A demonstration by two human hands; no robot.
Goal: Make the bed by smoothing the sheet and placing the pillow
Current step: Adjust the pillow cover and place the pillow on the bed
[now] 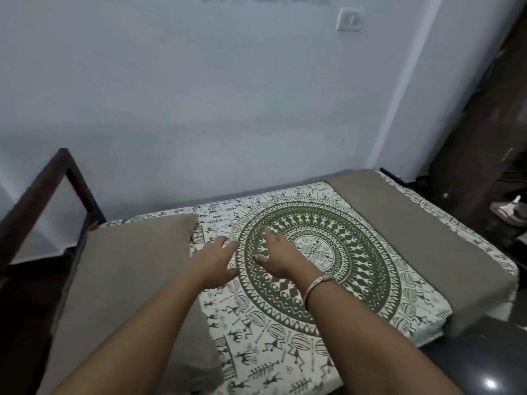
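Note:
A cream sheet [368,269] with a dark green round pattern and small printed figures covers the bed. A taupe pillow [125,275] lies flat at the left end, by the headboard. My left hand [219,260] reaches out with straight fingers over the sheet, just right of the pillow's edge. My right hand [273,255], with a bangle on the wrist, stretches over the green circle with fingers extended. Neither hand holds anything. A folded taupe blanket [422,243] lies across the right end of the bed.
A dark wooden headboard [42,195] rises at the left. The pale wall [228,109] runs right behind the bed, with a switch plate [349,19] high up. Dark wooden furniture [484,138] stands at the right. Glossy dark floor [484,366] shows at the bottom right.

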